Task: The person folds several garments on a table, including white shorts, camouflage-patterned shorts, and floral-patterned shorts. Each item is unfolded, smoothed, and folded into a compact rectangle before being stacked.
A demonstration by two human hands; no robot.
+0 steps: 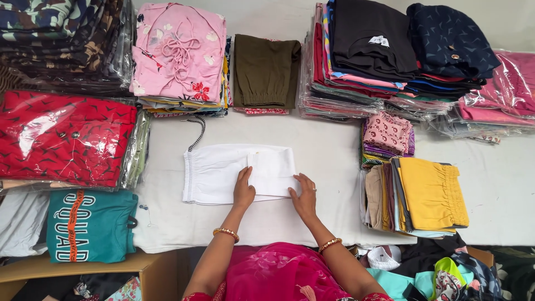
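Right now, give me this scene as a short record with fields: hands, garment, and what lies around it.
left hand: flat on the folded white garment
right hand: pressing the garment's right edge
garment: white, folded, elastic waist at left
surface: white table
right of it: stack topped by yellow shorts
left of it: red packaged garment, teal shirt
behind it: pink floral stack, olive garment

both forearms are bare, with no sleeves reaching the wrists. the left hand (pixel 243 191) has a beaded bangle of gold and reddish beads at the wrist. the right hand (pixel 305 197) has a similar gold beaded bangle at the wrist and a thin ring on one finger, its metal hard to tell at this size. below the arms shows a bright magenta garment with a faint floral pattern, and red patterned cloth edges the elbows.
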